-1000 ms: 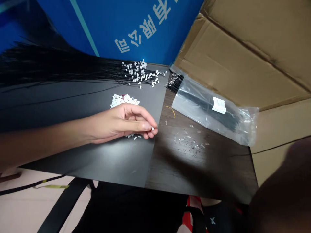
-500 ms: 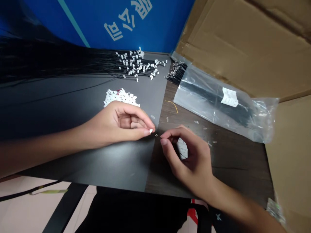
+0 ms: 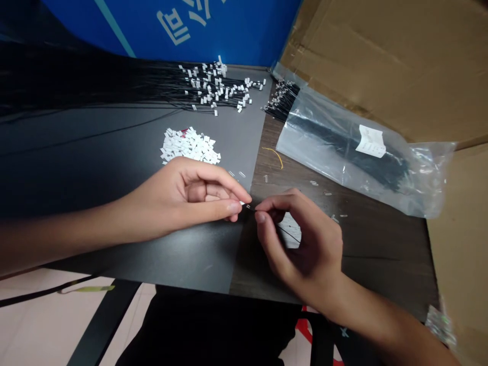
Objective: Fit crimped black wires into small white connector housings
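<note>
My left hand (image 3: 190, 195) rests on the black mat (image 3: 114, 168), thumb and forefinger pinched on a tiny white connector housing (image 3: 242, 203). My right hand (image 3: 301, 244) is closed beside it, pinching a thin black wire (image 3: 287, 235) whose metal tip meets the housing. The wire runs back through the palm. A heap of loose white housings (image 3: 188, 146) lies just behind my left hand.
A bundle of black wires with white housings fitted (image 3: 213, 91) lies at the back. A clear plastic bag of black wires (image 3: 351, 150) sits on the dark wooden table (image 3: 381, 254). A blue board (image 3: 213, 25) and brown cardboard (image 3: 381, 61) wall the back and right.
My right hand came into view from the lower right and closed in on my left hand. The wire tip now touches the housing; half a second ago a small gap remained.
</note>
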`<move>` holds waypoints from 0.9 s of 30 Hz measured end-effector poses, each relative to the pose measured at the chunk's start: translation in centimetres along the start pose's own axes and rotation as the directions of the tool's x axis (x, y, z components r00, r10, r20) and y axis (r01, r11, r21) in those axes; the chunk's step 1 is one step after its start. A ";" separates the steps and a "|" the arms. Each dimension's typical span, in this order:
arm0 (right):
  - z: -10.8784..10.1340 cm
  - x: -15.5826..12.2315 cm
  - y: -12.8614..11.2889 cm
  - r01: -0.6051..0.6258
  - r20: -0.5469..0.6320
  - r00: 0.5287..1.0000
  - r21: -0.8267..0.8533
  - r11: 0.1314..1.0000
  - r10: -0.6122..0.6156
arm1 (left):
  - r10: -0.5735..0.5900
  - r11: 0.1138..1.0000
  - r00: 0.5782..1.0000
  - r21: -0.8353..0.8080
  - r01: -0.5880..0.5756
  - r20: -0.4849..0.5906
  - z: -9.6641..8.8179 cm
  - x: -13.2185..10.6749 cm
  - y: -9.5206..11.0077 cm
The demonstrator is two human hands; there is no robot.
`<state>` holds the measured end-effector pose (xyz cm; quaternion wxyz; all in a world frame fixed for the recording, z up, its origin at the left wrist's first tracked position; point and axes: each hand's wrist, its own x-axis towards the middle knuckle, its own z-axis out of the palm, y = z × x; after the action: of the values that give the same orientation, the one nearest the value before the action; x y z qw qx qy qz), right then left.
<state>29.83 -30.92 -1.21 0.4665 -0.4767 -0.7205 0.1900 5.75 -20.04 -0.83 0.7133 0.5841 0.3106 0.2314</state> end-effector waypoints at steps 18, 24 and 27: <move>-0.5 -0.9 0.1 0.139 0.016 0.990 -0.153 0.979 -0.138 | -0.030 0.999 0.992 -0.027 0.034 0.121 -0.2 -0.5 -1.8; -0.6 -0.3 -0.5 -0.030 0.027 0.999 0.011 0.999 0.029 | 0.024 0.999 1.000 0.038 -0.025 0.018 0.8 -0.9 -1.6; -0.6 -0.1 -0.9 -0.102 0.050 0.994 0.061 0.993 0.099 | 0.005 0.997 1.000 0.073 -0.005 -0.004 1.2 -1.0 -0.7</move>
<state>29.89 -31.54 -0.37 0.4541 -0.4928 -0.7000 0.2470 5.83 -21.69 -1.19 0.6904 0.6099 0.3189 0.2230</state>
